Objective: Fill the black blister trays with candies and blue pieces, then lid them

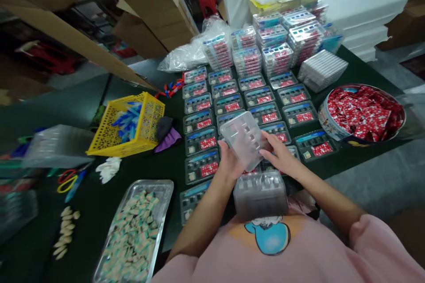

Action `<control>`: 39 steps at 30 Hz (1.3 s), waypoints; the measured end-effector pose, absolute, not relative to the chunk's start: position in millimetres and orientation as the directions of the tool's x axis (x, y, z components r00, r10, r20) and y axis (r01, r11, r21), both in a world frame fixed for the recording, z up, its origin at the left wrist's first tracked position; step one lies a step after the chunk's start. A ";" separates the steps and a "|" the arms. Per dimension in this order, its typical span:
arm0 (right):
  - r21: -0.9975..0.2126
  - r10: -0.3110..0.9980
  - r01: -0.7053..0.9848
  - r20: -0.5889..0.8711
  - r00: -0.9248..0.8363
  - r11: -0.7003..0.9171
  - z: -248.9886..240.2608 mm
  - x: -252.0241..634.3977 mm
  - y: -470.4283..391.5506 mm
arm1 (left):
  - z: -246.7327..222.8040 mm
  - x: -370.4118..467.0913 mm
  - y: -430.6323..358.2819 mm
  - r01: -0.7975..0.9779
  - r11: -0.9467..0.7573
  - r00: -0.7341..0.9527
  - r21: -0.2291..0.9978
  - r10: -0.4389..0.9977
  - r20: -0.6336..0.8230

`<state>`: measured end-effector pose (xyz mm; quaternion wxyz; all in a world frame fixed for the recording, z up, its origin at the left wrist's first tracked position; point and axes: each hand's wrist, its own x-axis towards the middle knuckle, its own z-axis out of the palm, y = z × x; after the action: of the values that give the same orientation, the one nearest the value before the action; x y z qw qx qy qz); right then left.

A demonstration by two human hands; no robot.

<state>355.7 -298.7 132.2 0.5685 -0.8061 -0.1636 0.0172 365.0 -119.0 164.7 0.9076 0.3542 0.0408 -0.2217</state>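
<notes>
Between my two hands is a clear molded plastic tray (244,137), tilted, with small raised shapes on it. My left hand (229,162) grips its lower left side, and my right hand (279,154) has its fingers on the right edge. A stack of similar clear trays (260,194) stands against my body just below. Under and beyond my hands lie rows of filled clear trays (231,102), each with a blue tool, a red packet and a small pale piece. Some of these are hidden by my hands.
At right is a round tin (337,121) of red packets. Left are a yellow basket (114,135) of blue tools, a metal tray (168,199) of green-beige pieces and scissors (68,181). Stacked filled packs (247,59) and nested clear trays (322,70) stand at the back.
</notes>
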 end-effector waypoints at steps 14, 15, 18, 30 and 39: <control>-0.986 0.458 -0.019 -0.095 0.884 -0.168 130.9 358.9 -295.3 | 149.6 359.2 -127.4 0.407 0.443 0.899 0.799 -0.351 -0.263; -0.988 0.459 -0.036 -0.101 0.883 -0.148 130.2 358.8 -295.9 | 149.6 359.6 -126.8 0.413 0.431 0.894 0.802 -0.361 -0.267; -0.992 0.459 -0.071 -0.113 0.881 -0.107 130.7 358.4 -296.7 | 149.8 361.4 -125.1 0.429 0.410 0.885 0.805 -0.368 -0.284; -0.990 0.498 -0.135 -0.098 0.862 0.038 125.7 360.4 -296.5 | 146.7 364.7 -122.5 0.394 0.306 0.907 0.867 -0.280 -0.314; -0.985 0.407 -0.141 -0.169 0.898 -0.098 124.4 364.5 -303.7 | 166.4 354.1 -124.8 0.238 0.149 0.971 0.960 -0.067 -0.230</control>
<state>364.5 -303.7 124.4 0.6649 -0.7119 -0.0934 0.2061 354.1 -124.8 166.4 0.7550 0.6446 0.0663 -0.1007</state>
